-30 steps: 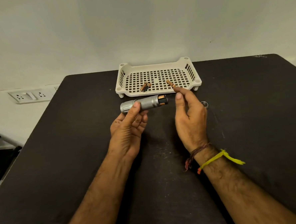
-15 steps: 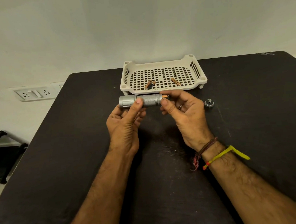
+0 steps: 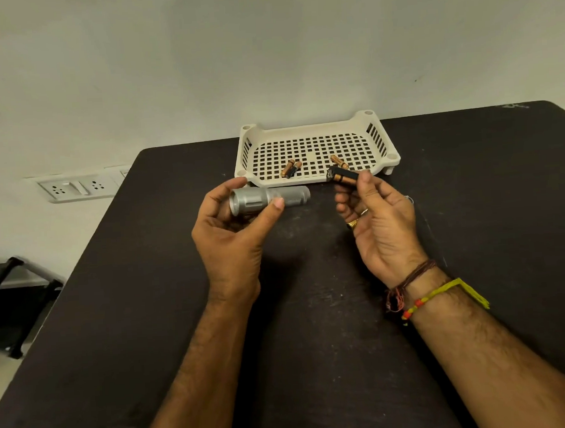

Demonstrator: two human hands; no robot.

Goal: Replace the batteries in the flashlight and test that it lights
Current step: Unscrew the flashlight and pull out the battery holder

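A person's left hand (image 3: 229,230) grips a silver flashlight (image 3: 268,198) by its head, thumb across the barrel, holding it level above a black table (image 3: 315,344) with its open tail end pointing right. The right hand (image 3: 379,218) pinches a black battery holder (image 3: 342,177) loaded with copper-topped cells between thumb and fingers, well apart from the flashlight's tail. Behind both hands, a cream perforated tray (image 3: 312,131) sits on the table, holding a pair of loose batteries (image 3: 291,169) side by side and a single battery (image 3: 339,161) further right.
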